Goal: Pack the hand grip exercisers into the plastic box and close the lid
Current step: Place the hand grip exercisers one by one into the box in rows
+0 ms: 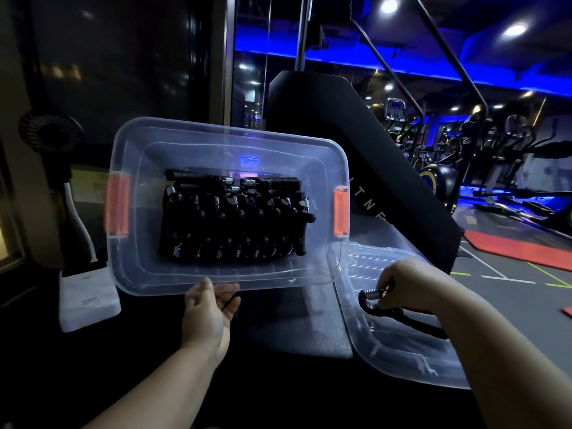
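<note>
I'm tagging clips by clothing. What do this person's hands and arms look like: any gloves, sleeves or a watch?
The left hand and right hand wear no gloves, and no ring shows. The left forearm and right forearm are uncovered to the frame's edge, with no sleeve, watch or wristband in view.

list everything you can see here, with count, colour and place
plastic box: 1, clear, centre, open
latches: 2, orange, box ends
packed exercisers: many, black with silver springs, inside box
loose exerciser: 1, black, over lid
lid: 1, clear, right of box
fan: 1, black, far left
white block: 1, white, lower left
gym machines: several, dark, background right
left hand: 1, at box's near rim
right hand: 1, pinching loose exerciser's spring
</note>
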`<state>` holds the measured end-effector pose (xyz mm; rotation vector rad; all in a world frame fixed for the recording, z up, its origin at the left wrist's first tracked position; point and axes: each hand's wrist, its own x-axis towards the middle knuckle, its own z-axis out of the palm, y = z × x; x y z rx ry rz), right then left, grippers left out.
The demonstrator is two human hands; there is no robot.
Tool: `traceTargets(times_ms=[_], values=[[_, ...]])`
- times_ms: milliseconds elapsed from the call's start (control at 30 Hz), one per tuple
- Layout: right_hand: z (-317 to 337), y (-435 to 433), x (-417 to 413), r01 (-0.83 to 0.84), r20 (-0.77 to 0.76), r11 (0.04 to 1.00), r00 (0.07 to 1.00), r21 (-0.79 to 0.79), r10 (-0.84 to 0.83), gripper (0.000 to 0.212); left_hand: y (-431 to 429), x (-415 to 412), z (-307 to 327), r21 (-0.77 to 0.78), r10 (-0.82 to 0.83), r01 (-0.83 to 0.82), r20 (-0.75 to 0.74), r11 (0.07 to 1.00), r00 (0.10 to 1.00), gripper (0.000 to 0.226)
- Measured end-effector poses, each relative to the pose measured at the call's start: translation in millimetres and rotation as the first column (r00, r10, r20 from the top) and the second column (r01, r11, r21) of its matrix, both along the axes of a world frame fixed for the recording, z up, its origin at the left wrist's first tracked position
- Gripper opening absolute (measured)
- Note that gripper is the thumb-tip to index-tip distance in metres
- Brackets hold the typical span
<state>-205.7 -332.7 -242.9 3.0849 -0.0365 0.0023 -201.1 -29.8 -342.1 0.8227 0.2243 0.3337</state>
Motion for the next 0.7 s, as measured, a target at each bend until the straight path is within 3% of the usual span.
traceTargets(times_ms=[133, 333, 500, 700], values=[[7.3, 5.8, -6.5, -0.073, 0.002, 0.996, 0.997, -0.052, 0.073, 0.025, 0.1, -0.3, 0.0, -0.010, -0.006, 0.006, -0.008, 1.000, 1.000, 0.015], [35.8, 39.7, -21.7, -0.282, 0.190, 0.959, 0.941, -0.016, 0.280, 0.022, 0.8, 0.0, 0.6, -0.016, -0.013, 0.013, -0.019, 1.000, 1.000, 0.015], [52.4, 79.5, -29.4, -0.474, 0.332, 0.880, 0.832, 0.011, 0.444, 0.016, 1.9, -3.4, 1.7, -0.019, -0.035, 0.035, -0.020, 0.999, 0.999, 0.015], [64.0, 121.8, -13.4, -0.638, 0.425, 0.770, 0.699, 0.008, 0.575, 0.025, 2.2, -3.1, 2.5, -0.009, -0.040, 0.040, -0.017, 0.999, 0.999, 0.019]])
